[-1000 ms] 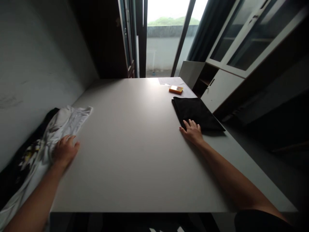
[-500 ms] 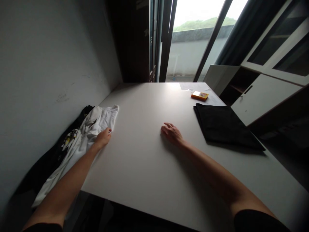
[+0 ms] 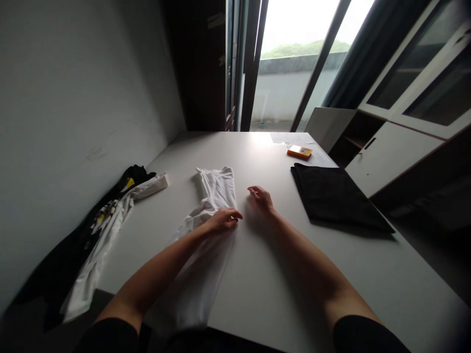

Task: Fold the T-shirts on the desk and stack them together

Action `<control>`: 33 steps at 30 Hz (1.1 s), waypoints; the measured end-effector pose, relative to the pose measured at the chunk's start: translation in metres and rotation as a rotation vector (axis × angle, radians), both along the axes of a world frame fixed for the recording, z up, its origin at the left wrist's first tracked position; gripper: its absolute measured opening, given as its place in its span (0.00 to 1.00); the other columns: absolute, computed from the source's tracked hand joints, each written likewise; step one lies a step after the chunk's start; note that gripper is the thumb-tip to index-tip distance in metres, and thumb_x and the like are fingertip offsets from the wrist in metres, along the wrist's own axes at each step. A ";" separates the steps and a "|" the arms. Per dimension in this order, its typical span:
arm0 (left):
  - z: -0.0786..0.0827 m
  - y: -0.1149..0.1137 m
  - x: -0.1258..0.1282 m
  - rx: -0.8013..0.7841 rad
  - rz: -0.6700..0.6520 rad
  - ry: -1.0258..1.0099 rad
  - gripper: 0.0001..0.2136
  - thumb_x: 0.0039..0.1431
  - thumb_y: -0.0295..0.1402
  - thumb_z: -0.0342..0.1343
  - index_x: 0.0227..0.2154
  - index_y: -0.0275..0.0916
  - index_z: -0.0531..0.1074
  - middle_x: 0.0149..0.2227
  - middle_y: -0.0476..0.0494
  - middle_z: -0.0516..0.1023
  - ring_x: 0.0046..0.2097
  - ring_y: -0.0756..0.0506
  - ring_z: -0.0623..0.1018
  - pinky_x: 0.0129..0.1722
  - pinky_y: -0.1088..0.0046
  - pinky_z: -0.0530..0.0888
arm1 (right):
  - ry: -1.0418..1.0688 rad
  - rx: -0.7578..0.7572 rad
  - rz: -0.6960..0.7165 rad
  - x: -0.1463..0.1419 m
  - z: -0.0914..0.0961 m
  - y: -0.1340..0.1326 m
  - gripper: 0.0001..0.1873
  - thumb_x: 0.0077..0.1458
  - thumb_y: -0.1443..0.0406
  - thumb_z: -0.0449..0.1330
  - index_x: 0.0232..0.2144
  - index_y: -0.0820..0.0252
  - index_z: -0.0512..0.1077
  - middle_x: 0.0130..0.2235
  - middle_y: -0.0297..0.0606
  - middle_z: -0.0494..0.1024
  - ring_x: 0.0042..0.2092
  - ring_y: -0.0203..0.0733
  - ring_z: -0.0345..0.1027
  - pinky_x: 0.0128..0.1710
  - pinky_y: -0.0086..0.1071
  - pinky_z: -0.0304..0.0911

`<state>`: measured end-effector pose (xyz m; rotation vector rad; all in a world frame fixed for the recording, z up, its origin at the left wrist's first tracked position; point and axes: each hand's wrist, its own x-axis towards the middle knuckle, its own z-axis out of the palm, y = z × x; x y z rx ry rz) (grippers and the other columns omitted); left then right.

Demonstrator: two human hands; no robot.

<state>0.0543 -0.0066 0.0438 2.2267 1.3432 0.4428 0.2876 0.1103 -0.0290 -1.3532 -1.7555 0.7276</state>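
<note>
A white garment [image 3: 222, 188] lies lengthwise down the middle of the table, creased, its near end blurred and hanging over the front edge. My left hand [image 3: 223, 219] is on its right side, fingers bent around the cloth's edge. To the right of it, my right hand [image 3: 261, 198] rests at the tabletop with nothing in it, its fingers loosely stretched and a little apart. Along the left edge is a heap of clothes: a black garment [image 3: 79, 245] with yellow and white print, and another white piece of clothing [image 3: 106, 257] over it.
A folded black cloth [image 3: 334, 196] lies on the right of the white table [image 3: 279, 284]. Behind it are an orange-yellow box [image 3: 300, 152] and some paper sheets [image 3: 290, 138]. A wall [image 3: 91, 98] borders the left side; white cabinets [image 3: 393, 152] stand at the right.
My left hand has pulled the white garment from the left heap to the table's middle. The other clothes stay at the left. My right hand has barely shifted, its fingers lifting slightly.
</note>
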 end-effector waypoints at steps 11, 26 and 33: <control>-0.025 0.042 -0.106 0.054 0.508 0.119 0.10 0.62 0.30 0.55 0.44 0.39 0.77 0.45 0.37 0.77 0.51 0.37 0.75 0.57 0.56 0.70 | -0.105 0.189 0.285 -0.058 0.009 -0.027 0.12 0.67 0.62 0.55 0.38 0.56 0.79 0.40 0.40 0.81 0.39 0.41 0.73 0.43 0.32 0.65; -0.042 0.070 -0.078 -0.118 -0.028 -0.107 0.18 0.68 0.43 0.56 0.55 0.46 0.79 0.74 0.44 0.54 0.74 0.33 0.51 0.72 0.48 0.49 | 0.130 -0.183 0.115 -0.069 0.017 -0.020 0.19 0.64 0.49 0.57 0.42 0.54 0.78 0.37 0.35 0.83 0.35 0.41 0.75 0.37 0.31 0.65; -0.038 0.097 -0.080 -0.222 -0.102 -0.313 0.16 0.69 0.38 0.51 0.46 0.42 0.84 0.60 0.44 0.77 0.64 0.39 0.72 0.66 0.59 0.67 | -0.077 -0.242 0.020 -0.083 0.020 0.014 0.10 0.60 0.58 0.59 0.32 0.54 0.78 0.28 0.32 0.79 0.29 0.39 0.71 0.31 0.29 0.60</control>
